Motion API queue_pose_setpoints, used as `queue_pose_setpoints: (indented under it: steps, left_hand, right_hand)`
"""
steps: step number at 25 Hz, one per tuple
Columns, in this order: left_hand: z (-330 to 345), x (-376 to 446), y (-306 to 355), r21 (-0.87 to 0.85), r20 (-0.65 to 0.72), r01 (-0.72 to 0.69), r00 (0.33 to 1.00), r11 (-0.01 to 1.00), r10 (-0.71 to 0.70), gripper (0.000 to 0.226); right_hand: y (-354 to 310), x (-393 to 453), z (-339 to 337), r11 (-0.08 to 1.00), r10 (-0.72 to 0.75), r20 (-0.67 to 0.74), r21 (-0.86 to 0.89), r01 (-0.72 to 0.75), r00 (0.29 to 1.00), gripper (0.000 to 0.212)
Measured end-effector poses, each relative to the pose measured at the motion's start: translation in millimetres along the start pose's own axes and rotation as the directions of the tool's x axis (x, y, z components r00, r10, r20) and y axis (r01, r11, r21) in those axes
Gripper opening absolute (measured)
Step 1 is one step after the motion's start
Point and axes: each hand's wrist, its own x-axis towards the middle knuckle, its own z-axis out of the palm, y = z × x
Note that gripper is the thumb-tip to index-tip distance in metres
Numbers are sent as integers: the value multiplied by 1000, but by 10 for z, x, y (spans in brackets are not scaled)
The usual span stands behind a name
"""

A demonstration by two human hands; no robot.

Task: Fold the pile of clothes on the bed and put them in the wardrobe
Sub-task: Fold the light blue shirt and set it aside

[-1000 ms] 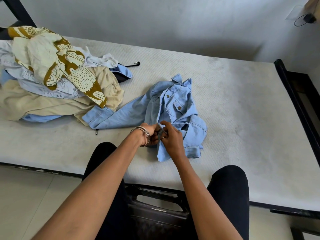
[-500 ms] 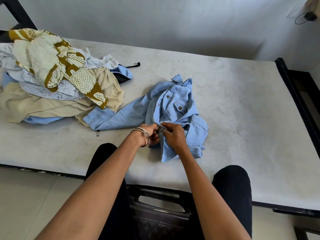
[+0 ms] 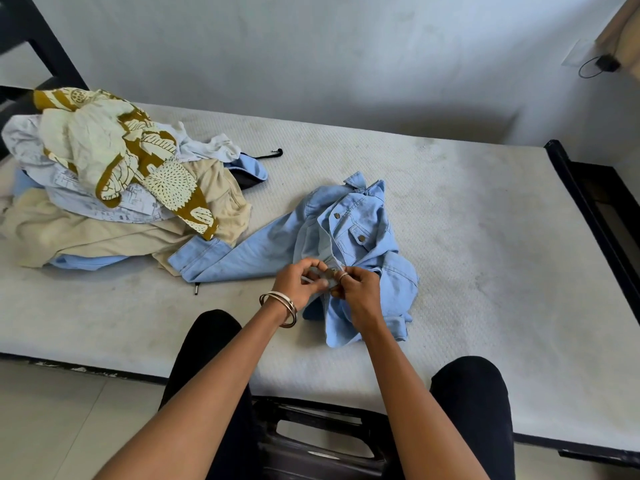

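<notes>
A light blue denim jacket (image 3: 349, 233) lies crumpled in the middle of the white mattress (image 3: 485, 254), one sleeve stretched out to the left. My left hand (image 3: 299, 280), with bangles on its wrist, and my right hand (image 3: 356, 292) meet at the jacket's front edge. Both pinch the fabric of the button placket between fingers and thumb. A pile of clothes (image 3: 114, 188) sits at the left of the bed, topped by a cream and mustard printed piece over beige and pale blue garments.
A black bed frame (image 3: 595, 216) borders the mattress on the right, and a grey wall runs behind. My knees in black trousers press against the near edge, with a dark chair seat (image 3: 311, 441) below. Tiled floor lies at the lower left.
Both hands stayed at the jacket's front edge, with small finger movements on the placket. The view shifted slightly.
</notes>
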Motion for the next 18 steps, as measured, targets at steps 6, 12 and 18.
queue_pose_setpoints:
  steps: [6,12,18]
  left_hand:
    - [94,47,-131,136,-79,44,996,990,-34,76]
    - [122,107,37,-2,-50,87,995,996,-87,65]
    - [431,282,-143,18,112,346,932,938,-346,34]
  right_hand:
    - [-824,-181,-16,997,-25,103,70,18,994,26]
    - [-1438,-166,-157,892,-312,217,402,207,925,17]
    - [53,215,-614,712,-48,127,-692,123,991,45]
